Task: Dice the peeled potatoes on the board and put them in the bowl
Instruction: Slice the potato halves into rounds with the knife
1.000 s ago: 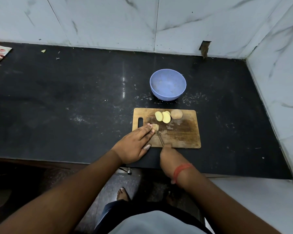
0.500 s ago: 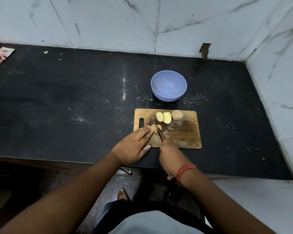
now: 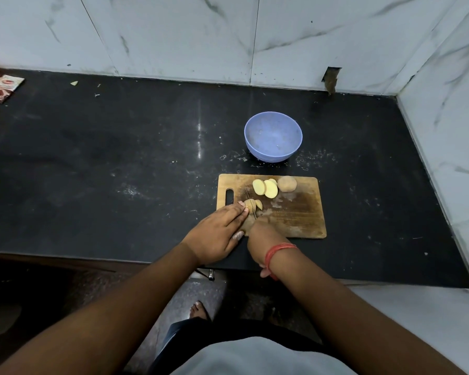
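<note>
A wooden cutting board [image 3: 298, 217] lies on the black counter. Near its left end my left hand [image 3: 217, 234] lies flat, straight fingertips touching a small potato piece [image 3: 249, 205]. My right hand [image 3: 263, 234] grips a knife [image 3: 251, 203] whose thin blade stands across that piece. Potato slices [image 3: 266, 188] lie at the board's far edge beside a whole peeled potato [image 3: 287, 184]. The blue bowl [image 3: 273, 136] stands behind the board with nothing in it.
Marble walls close off the back and the right side of the counter [image 3: 119, 158]. A red and white packet [image 3: 0, 87] lies at the far left. Small scraps [image 3: 74, 83] dot the back of the counter. My foot [image 3: 198, 311] shows on the floor below.
The knife blade has come down from its raised, tilted pose onto the potato piece by my left fingertips. My right hand moved forward onto the board's near edge.
</note>
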`<move>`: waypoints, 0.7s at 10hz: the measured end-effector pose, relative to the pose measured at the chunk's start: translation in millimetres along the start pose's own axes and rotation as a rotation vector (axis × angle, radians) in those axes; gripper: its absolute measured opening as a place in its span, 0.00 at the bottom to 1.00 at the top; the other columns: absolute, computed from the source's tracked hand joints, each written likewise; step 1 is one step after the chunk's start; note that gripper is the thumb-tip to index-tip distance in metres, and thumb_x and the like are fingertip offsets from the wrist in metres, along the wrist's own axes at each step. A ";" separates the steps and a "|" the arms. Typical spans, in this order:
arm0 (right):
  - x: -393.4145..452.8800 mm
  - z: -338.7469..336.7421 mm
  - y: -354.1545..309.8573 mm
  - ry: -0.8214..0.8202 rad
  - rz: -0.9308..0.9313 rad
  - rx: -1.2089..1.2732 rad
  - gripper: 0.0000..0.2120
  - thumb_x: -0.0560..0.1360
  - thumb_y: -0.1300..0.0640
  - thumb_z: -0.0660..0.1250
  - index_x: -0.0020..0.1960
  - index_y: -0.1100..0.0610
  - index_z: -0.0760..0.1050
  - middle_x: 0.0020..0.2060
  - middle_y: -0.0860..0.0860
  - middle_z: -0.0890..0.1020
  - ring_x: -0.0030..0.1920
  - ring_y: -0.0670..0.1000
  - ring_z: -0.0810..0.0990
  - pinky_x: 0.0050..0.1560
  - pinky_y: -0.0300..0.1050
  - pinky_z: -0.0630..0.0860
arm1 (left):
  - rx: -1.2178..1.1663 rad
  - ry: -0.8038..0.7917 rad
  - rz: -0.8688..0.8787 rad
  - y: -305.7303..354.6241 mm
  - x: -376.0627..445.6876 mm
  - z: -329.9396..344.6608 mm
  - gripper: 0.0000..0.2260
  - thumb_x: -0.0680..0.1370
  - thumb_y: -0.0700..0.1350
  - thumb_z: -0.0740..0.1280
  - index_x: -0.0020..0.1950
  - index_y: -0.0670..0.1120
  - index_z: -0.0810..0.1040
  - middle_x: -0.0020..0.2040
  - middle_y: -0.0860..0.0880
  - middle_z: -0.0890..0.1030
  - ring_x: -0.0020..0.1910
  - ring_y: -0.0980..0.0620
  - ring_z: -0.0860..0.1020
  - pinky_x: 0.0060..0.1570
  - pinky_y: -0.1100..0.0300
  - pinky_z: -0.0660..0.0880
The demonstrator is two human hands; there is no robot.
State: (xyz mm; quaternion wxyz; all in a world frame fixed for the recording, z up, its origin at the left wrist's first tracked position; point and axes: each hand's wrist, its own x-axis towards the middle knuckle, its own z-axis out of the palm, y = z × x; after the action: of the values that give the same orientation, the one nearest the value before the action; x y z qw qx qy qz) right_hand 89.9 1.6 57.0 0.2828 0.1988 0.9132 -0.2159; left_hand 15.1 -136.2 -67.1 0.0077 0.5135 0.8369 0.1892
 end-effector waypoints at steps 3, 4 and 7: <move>0.3 15.4 18.9 -0.089 0.039 -0.031 0.18 0.81 0.62 0.57 0.69 0.66 0.66 0.63 0.63 0.75 0.62 0.61 0.77 0.59 0.53 0.74 | 0.014 0.018 -0.013 0.3 0.3 0.1 0.25 0.85 0.52 0.55 0.77 0.38 0.68 0.76 0.40 0.69 0.75 0.44 0.67 0.75 0.51 0.64; -3.3 29.7 28.9 -0.157 0.252 -0.006 0.23 0.80 0.59 0.57 0.74 0.62 0.58 0.64 0.58 0.76 0.62 0.56 0.77 0.59 0.51 0.72 | 0.028 0.027 -0.005 0.8 1.1 -0.1 0.25 0.85 0.52 0.56 0.76 0.38 0.68 0.75 0.40 0.69 0.75 0.44 0.67 0.75 0.51 0.64; -26.5 23.2 45.3 -0.010 0.054 0.102 0.10 0.81 0.62 0.55 0.62 0.61 0.63 0.52 0.58 0.79 0.48 0.56 0.79 0.43 0.51 0.77 | 0.063 0.016 -0.016 1.4 -1.2 0.7 0.26 0.85 0.54 0.56 0.77 0.38 0.67 0.76 0.40 0.68 0.75 0.44 0.66 0.77 0.51 0.61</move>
State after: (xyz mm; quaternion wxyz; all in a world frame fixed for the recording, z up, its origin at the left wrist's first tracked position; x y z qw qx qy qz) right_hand 142.0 21.0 42.9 0.2825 0.2363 0.8939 -0.2555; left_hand 17.0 -136.5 -67.5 -0.0136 0.5053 0.8466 0.1667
